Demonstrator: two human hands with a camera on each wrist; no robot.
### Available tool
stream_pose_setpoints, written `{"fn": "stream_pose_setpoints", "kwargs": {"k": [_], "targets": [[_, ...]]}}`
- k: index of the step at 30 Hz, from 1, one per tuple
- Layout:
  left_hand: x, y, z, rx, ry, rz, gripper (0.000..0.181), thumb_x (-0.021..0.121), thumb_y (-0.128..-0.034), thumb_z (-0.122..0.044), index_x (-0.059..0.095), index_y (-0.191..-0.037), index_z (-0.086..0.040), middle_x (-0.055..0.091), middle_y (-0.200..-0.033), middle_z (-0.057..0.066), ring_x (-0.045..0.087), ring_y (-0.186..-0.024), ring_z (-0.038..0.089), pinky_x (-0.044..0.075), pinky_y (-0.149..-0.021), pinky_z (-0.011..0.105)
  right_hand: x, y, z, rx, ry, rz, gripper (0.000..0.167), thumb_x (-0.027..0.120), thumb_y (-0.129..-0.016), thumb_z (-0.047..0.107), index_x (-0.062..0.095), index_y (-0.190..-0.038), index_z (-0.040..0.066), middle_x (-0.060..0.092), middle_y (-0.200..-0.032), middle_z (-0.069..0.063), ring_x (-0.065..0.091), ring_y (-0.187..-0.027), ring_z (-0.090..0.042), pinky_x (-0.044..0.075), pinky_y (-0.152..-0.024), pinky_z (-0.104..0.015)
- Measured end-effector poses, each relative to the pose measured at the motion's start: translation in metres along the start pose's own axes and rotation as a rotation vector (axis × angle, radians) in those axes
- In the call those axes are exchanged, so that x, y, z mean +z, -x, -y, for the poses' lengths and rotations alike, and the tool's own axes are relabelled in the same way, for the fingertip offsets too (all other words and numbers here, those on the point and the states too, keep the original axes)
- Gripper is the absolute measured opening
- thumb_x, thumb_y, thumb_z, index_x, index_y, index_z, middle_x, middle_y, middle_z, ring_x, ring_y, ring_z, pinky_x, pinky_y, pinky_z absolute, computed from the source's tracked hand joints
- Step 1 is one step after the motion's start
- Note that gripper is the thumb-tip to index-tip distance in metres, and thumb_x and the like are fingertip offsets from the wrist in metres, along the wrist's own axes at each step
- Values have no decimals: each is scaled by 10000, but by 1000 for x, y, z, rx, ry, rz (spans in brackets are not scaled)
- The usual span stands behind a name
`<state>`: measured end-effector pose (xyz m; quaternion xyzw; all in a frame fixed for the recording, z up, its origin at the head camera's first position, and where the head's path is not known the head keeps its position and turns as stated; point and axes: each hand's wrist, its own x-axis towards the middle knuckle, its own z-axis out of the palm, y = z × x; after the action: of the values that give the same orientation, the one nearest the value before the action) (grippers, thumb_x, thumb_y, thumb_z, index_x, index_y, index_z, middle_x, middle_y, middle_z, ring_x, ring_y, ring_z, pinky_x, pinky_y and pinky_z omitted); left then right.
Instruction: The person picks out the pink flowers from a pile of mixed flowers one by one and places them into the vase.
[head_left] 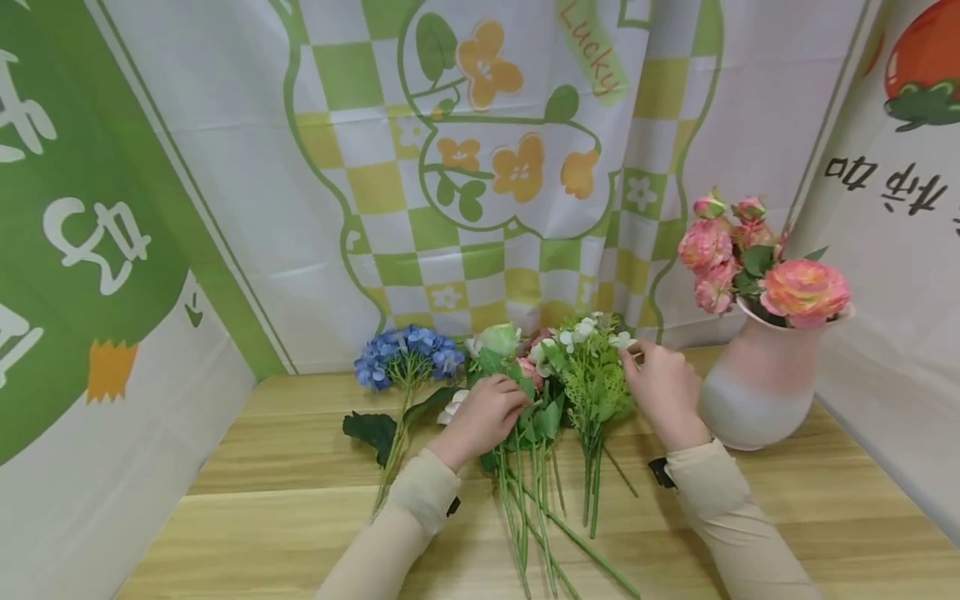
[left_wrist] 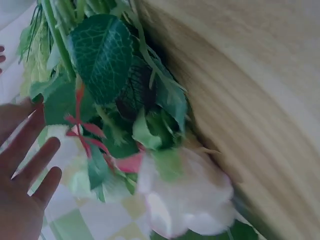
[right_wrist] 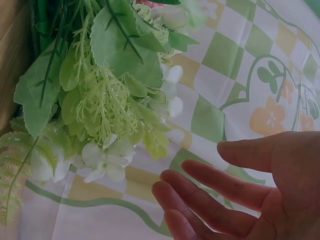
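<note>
Lower centre of frame: a bunch of pink, white and pale-green, apparently artificial flowers [head_left: 551, 421] on the wooden bench [head_left: 285, 467], likely light, soft-petalled, best held by the stiffer green stems [head_left: 596, 492]; left hand [head_left: 483, 417] and right hand [head_left: 663, 390] spread-fingered.

Hydrangea [head_left: 408, 354] left on table [head_left: 285, 467], other flowers [head_left: 551, 417] mid-table, vase [head_left: 765, 383] right — roses [head_left: 806, 292] in it, curtain [head_left: 517, 208] behind.
</note>
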<state>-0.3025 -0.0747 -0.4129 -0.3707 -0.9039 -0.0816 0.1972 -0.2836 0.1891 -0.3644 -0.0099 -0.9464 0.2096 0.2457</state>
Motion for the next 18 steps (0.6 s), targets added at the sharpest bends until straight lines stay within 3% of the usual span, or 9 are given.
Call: {"fn": "stream_pose_setpoints", "kwargs": {"k": [3,10,13,18], "targets": [[5,-5,-2,52,-5,56,172,608,-927,-157,715,-1059,-180,698,-1032,-33,592,-1018,175,477,-927,377,0,1,1,-2,-10,-1,332,538,-951,356,707,-1013,77,722,-935,-154,652,-675,-365,477,-507,-454],[10,-17,-1,28,-43,147,184,562,-954,-174,707,-1067,-184,708,-1019,-26,584,-932,180,485,-851,362,-1,0,1,4,-17,-10,306,555,-943,337,707,-1004,79,722,-925,-147,650,-671,-356,475,-505,-441],[9,-19,2,27,-47,155,183,542,-963,-178,716,-1021,-166,716,-968,-10,572,-864,189,474,-790,353,-1,1,2,-3,-14,-4,304,555,-942,341,709,-1003,85,724,-920,-140,647,-659,-348,473,-506,-439],[7,-19,8,1,-56,166,200,531,-966,-159,729,-985,-136,707,-928,21,582,-842,197,472,-815,346,-1,1,1,-10,-15,-7,310,549,-944,355,710,-995,94,725,-910,-133,648,-657,-355,478,-518,-464]]}}
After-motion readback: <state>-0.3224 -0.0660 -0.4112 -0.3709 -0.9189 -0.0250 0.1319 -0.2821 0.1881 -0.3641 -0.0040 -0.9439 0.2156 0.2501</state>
